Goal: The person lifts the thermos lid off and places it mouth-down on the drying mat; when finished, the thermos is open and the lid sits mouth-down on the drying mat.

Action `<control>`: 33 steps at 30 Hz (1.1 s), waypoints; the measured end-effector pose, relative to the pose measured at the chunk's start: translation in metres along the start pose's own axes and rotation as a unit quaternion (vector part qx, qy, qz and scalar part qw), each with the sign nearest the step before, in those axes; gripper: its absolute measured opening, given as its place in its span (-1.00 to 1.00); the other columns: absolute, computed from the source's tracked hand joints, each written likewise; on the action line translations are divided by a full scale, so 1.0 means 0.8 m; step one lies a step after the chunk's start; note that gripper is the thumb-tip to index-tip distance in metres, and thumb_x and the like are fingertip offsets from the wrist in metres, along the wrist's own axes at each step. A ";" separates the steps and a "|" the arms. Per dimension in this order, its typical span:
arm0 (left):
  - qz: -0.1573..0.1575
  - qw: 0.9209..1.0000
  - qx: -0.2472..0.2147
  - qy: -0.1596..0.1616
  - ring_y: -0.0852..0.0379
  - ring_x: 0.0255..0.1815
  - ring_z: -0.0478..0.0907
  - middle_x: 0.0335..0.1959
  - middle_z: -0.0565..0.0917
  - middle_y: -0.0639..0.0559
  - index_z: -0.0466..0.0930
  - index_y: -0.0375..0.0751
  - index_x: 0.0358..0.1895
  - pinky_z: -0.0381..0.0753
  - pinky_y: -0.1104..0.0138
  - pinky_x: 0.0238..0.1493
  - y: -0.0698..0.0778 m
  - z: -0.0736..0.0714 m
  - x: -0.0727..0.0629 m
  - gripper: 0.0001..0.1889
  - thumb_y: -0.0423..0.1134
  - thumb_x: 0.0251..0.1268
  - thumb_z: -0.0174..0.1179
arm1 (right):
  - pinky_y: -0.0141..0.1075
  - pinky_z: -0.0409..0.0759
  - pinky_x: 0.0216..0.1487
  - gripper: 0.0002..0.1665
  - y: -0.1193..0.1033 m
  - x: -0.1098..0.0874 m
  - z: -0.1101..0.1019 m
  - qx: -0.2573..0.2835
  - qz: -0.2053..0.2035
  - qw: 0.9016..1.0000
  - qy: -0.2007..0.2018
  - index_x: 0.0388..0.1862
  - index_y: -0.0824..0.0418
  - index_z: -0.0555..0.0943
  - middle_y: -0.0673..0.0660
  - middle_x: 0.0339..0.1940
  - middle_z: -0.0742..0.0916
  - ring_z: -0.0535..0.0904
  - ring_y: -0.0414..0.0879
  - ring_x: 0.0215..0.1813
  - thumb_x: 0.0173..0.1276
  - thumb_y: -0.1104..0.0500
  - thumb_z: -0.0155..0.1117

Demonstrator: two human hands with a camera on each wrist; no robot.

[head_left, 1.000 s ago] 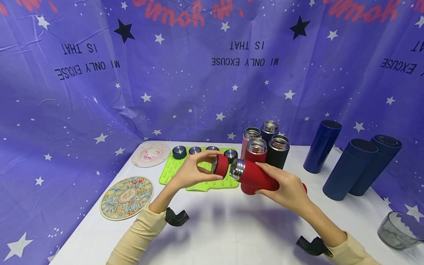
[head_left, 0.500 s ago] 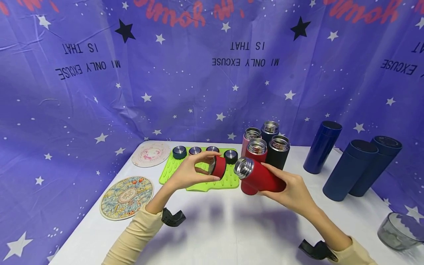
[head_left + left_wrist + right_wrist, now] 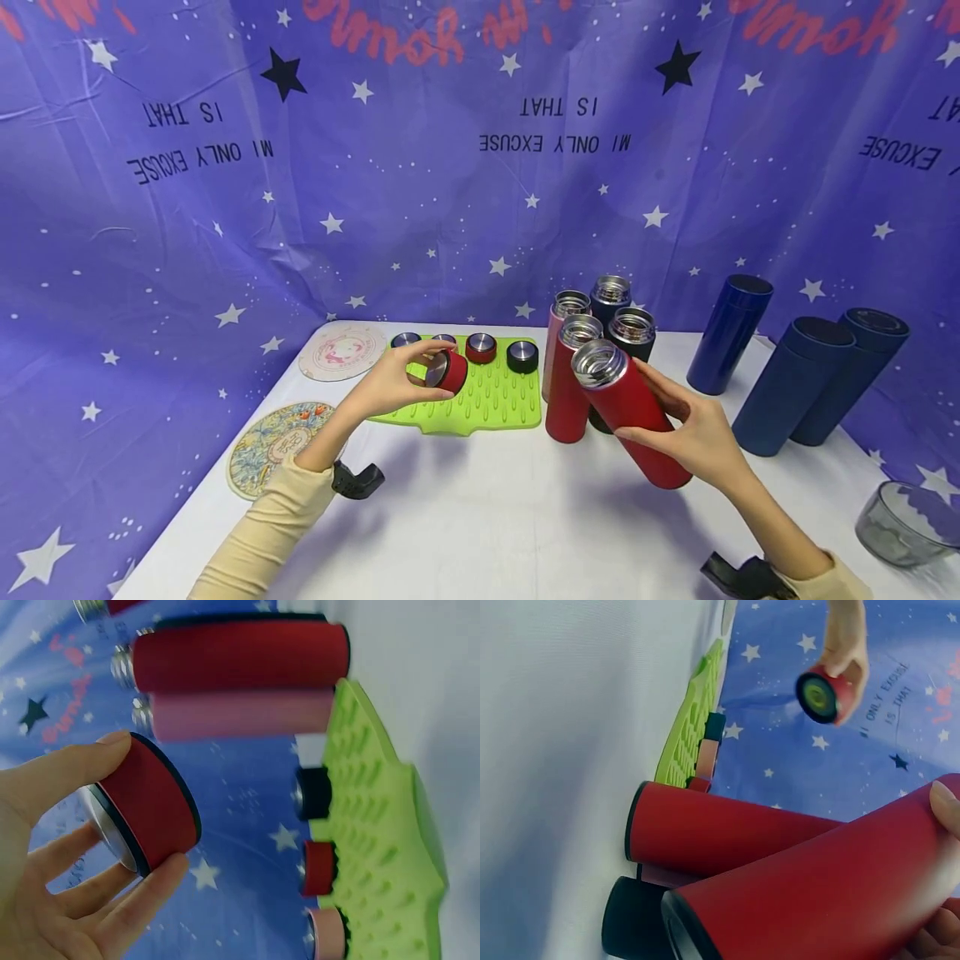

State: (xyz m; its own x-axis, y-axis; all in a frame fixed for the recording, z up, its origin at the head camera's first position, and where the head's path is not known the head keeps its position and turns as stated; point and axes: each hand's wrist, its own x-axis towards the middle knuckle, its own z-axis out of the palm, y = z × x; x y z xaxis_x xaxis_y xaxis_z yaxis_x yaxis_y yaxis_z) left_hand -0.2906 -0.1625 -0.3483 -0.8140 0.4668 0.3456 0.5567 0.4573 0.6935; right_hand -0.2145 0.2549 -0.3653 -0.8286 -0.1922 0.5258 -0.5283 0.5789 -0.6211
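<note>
My left hand (image 3: 382,383) pinches a red bottle lid (image 3: 454,373) between thumb and fingers, above the green drying mat (image 3: 487,400). The lid is tipped, its metal inside facing left; the left wrist view shows its red side (image 3: 154,806) and black rims. My right hand (image 3: 701,437) grips a red thermos bottle (image 3: 637,421) round its body, tilted with the uncapped steel mouth up and left. Close behind it stands another uncapped red bottle (image 3: 567,400), with pink (image 3: 552,350), black (image 3: 632,333) and navy (image 3: 610,293) uncapped bottles around it.
On the mat sit several lids, among them a red lid (image 3: 481,348) and a black lid (image 3: 522,357). Capped blue bottles (image 3: 791,387) stand at the right, beyond a glass cup (image 3: 896,525). Two round mats lie left, one patterned (image 3: 255,454), one pinkish (image 3: 341,354).
The hands have moved apart. My left hand has carried the red lid left over the mat; my right hand has drawn the red bottle right and down, tilting it more upright.
</note>
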 end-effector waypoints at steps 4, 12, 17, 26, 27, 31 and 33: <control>-0.026 0.999 0.037 -0.004 -0.03 0.01 0.57 -0.02 0.61 -0.03 0.49 -0.14 0.22 0.68 0.34 -0.19 -0.016 -0.009 0.000 -0.33 -0.15 -0.04 0.52 | -0.53 0.58 -0.12 -0.10 0.004 0.000 -0.009 0.019 0.030 0.999 0.008 0.37 0.18 0.43 0.19 0.11 0.65 0.64 -0.31 -0.06 0.01 0.16 0.59; -0.056 0.992 0.117 -0.008 -0.09 -0.05 0.57 -0.07 0.64 -0.09 0.52 -0.23 0.18 0.54 -0.04 0.02 -0.048 -0.029 0.007 -0.34 -0.12 -0.05 0.51 | -0.65 0.50 -0.10 -0.08 0.010 0.004 -0.029 0.035 0.063 0.995 0.067 0.38 0.29 0.38 -0.23 0.00 0.65 0.56 -0.51 -0.09 0.03 0.25 0.57; -0.059 0.986 0.155 -0.009 -0.14 -0.07 0.56 -0.11 0.65 -0.14 0.54 -0.32 0.12 0.56 0.03 -0.05 -0.068 -0.037 0.011 -0.39 -0.18 -0.06 0.51 | -0.66 0.50 -0.14 -0.10 0.016 0.006 -0.042 0.031 0.090 0.992 0.087 0.38 0.31 0.35 -0.33 -0.09 0.62 0.54 -0.51 -0.12 0.08 0.22 0.54; -0.092 0.979 0.180 -0.007 -0.16 -0.08 0.57 -0.08 0.64 -0.24 0.54 -0.39 0.12 0.60 0.04 -0.09 -0.105 -0.039 0.024 -0.37 -0.23 -0.08 0.52 | -0.66 0.51 -0.15 -0.13 0.030 0.015 -0.052 0.026 0.114 0.988 0.102 0.37 0.28 0.35 -0.29 -0.08 0.61 0.54 -0.48 -0.13 0.11 0.18 0.53; -0.100 0.978 0.184 -0.008 -0.17 -0.07 0.56 -0.07 0.64 -0.26 0.53 -0.40 0.13 0.60 0.03 -0.08 -0.109 -0.039 0.026 -0.36 -0.23 -0.07 0.51 | -0.66 0.51 -0.15 -0.13 0.032 0.016 -0.053 0.025 0.113 0.988 0.102 0.37 0.29 0.34 -0.29 -0.08 0.60 0.54 -0.49 -0.13 0.11 0.18 0.52; -0.135 0.972 0.191 -0.015 -0.20 -0.04 0.56 -0.04 0.62 -0.32 0.47 -0.47 0.18 0.59 0.00 -0.05 -0.128 -0.039 0.032 -0.31 -0.23 -0.05 0.50 | -0.66 0.51 -0.16 -0.13 0.039 0.020 -0.058 0.023 0.124 0.986 0.107 0.38 0.29 0.33 -0.28 -0.08 0.60 0.54 -0.49 -0.14 0.13 0.15 0.51; -0.148 0.969 0.195 -0.017 -0.21 -0.04 0.56 -0.05 0.62 -0.33 0.46 -0.48 0.18 0.59 0.01 -0.06 -0.135 -0.040 0.035 -0.30 -0.22 -0.05 0.50 | -0.65 0.52 -0.17 -0.13 0.041 0.022 -0.061 0.023 0.133 0.985 0.110 0.39 0.28 0.32 -0.25 -0.06 0.61 0.54 -0.49 -0.15 0.15 0.14 0.50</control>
State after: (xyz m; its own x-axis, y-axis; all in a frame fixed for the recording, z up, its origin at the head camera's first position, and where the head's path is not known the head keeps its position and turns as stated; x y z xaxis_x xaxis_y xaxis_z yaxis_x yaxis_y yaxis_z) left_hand -0.3786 -0.2230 -0.3935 -0.9455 0.2932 0.1419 0.3251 0.8234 0.4651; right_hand -0.2375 0.3091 -0.3480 -0.8815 0.1414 0.4506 -0.3093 0.5481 -0.7771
